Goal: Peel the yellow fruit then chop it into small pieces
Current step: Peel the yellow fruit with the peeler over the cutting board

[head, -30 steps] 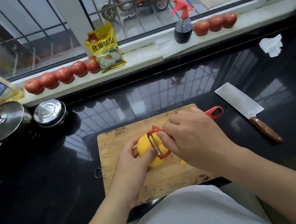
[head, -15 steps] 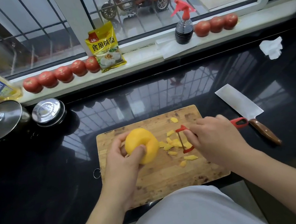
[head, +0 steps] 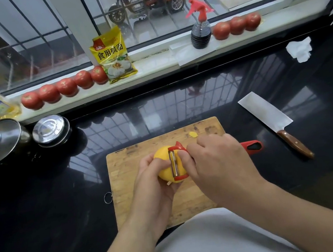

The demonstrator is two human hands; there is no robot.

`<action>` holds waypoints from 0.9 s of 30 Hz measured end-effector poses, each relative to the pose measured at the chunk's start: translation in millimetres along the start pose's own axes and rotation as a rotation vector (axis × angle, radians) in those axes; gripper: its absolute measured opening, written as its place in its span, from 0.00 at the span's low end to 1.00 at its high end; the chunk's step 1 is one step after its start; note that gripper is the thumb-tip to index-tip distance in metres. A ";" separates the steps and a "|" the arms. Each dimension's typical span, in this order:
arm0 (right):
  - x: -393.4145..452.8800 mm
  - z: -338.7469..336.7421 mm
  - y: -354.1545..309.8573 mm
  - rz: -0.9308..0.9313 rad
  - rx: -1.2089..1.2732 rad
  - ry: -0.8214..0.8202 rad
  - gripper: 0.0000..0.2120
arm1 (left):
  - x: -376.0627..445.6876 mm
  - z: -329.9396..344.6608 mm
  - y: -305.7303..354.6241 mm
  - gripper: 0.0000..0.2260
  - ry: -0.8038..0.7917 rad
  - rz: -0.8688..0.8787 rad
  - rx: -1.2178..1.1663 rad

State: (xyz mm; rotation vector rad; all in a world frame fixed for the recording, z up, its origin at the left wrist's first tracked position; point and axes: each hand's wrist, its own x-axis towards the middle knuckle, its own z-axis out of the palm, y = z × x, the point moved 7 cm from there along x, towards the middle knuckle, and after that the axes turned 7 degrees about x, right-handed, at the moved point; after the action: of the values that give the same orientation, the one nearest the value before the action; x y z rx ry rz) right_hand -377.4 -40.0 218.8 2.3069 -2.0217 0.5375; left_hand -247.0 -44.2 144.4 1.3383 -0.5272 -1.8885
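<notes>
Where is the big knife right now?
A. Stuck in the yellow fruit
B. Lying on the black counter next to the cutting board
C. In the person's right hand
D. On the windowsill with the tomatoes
B. The knife lies flat on the black counter, to the right of the cutting board, and the right hand holds the red peeler instead.

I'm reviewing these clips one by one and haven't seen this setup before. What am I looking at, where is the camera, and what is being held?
No machine here: a person works bare-handed, filmed by a camera on their head looking down. The left hand holds a yellow fruit over a cutting board. The right hand grips a red peeler against the fruit. A cleaver lies on the black counter, right of the board. Pots sit at left; tomatoes line the windowsill.
</notes>
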 end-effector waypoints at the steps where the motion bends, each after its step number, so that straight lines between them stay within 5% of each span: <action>1: 0.7 -0.8 -2.5 0.003 -0.013 -0.004 0.20 | -1.3 3.1 0.4 0.16 -0.011 0.006 -0.032; 6: 3.7 -0.1 -2.0 0.001 -0.079 -0.055 0.19 | -6.4 7.8 5.9 0.27 -0.004 0.052 -0.154; 15: 3.1 -5.4 -11.5 -0.080 0.073 0.052 0.19 | -8.5 13.1 6.5 0.12 -0.069 0.103 -0.130; 27: 4.0 -6.1 -13.3 -0.048 0.024 0.084 0.18 | -12.0 10.9 8.7 0.09 0.030 0.192 -0.073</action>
State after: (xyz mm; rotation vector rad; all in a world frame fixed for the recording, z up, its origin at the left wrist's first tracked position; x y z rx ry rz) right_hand -365.6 -40.3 228.3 2.2986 -1.9282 0.6479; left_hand -252.1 -41.5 161.9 1.2216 -0.5461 -1.7130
